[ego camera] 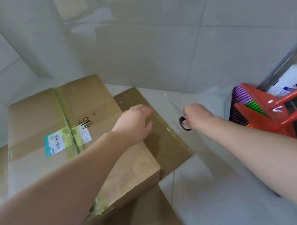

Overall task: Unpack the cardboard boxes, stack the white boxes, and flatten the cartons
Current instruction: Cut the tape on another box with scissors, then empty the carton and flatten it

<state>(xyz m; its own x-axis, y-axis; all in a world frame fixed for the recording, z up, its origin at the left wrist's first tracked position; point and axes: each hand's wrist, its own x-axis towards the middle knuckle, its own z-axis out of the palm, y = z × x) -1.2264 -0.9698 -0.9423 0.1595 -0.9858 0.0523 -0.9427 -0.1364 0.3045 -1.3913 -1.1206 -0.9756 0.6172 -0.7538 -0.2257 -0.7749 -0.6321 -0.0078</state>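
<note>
Big cardboard box (56, 130) has black marker scrawl, looks like "hh5", plus a barcode sticker (67, 141), print too blurry to read.

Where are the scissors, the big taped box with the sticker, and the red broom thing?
scissors (184, 123): head view, on the black handle loop under the right hand.
taped box (38, 124): head view, on its bare top, left of the tape.
red broom (260, 101): head view, on its red plastic head.
</note>
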